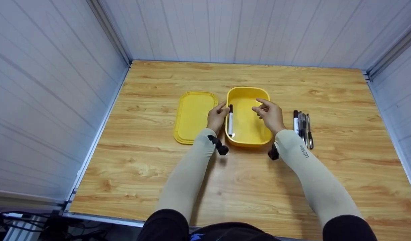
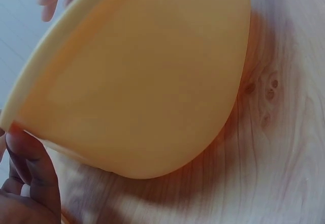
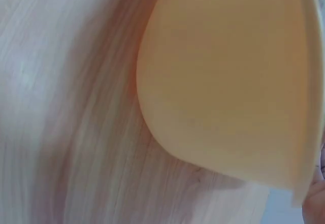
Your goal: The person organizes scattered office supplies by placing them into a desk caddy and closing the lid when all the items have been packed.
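A yellow plastic box (image 1: 249, 144) stands with its top uncovered on the wooden table. Inside it, a white marker with a black cap (image 1: 230, 123) lies lengthwise along the left wall. At the left rim my left hand (image 1: 216, 117) grips the box, its thumb close to the marker's cap. The left wrist view shows the fingers (image 2: 33, 155) of that hand right at the rim. My right hand (image 1: 272, 116) is over the right rim, fingers loosely spread above the interior and holding nothing. Only a bit of the right hand (image 3: 316, 198) shows in its wrist view.
The matching yellow lid (image 1: 195, 117) lies flat to the left of the box. To the right, beyond my right wrist, another capped marker (image 1: 295, 122) and several pens (image 1: 305, 129) lie side by side. Pale panel walls (image 1: 205, 30) enclose the table (image 1: 151, 100) at the back and sides.
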### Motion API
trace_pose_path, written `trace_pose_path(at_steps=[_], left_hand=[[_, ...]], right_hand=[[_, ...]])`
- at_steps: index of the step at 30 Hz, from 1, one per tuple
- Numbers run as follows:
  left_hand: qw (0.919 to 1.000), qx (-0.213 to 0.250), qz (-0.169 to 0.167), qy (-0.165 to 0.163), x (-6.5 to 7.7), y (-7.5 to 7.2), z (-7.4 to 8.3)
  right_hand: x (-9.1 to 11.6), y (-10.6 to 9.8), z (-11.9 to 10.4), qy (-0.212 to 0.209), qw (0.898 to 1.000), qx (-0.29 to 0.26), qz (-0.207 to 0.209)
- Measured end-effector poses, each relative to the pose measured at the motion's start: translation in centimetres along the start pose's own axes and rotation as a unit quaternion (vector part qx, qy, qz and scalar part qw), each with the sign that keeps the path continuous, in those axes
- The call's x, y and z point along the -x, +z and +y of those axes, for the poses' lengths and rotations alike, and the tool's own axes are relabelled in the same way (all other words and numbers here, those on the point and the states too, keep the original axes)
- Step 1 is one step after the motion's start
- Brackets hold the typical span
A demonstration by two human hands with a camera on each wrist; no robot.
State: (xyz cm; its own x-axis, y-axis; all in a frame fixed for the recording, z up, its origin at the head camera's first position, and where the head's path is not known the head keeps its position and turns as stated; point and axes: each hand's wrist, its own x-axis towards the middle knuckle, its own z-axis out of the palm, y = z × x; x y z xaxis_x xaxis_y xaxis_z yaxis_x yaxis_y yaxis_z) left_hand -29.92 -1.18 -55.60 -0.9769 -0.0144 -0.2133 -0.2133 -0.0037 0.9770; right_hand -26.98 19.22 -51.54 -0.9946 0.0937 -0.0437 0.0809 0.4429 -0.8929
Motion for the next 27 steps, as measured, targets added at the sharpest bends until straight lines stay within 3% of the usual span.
trace_pose_path(at_steps=[8, 13, 20, 27], left_hand=[[0.9999, -0.008, -0.002, -0.008, 0.1, -0.1, 0.1], [1.0, -0.007, -0.007, 0.002, 0.1, -0.1, 0.1], [1.0, 0.004, -0.007, -0.003, 0.2, -0.2, 0.1], [0.9998, 0.016, -0.011, -0.006, 0.1, -0.1, 0.0]], right_hand=[[-0.1, -0.9, 0.5, -0.004, 0.999, -0.034, 0.013], [0.0, -1.8, 0.9, -0.004, 1.0, -0.019, 0.021], [0.3, -2.6, 1.3, 0.035, 0.999, -0.022, 0.035], [0.1, -2.9, 1.8, 0.023, 0.999, -0.019, 0.038]])
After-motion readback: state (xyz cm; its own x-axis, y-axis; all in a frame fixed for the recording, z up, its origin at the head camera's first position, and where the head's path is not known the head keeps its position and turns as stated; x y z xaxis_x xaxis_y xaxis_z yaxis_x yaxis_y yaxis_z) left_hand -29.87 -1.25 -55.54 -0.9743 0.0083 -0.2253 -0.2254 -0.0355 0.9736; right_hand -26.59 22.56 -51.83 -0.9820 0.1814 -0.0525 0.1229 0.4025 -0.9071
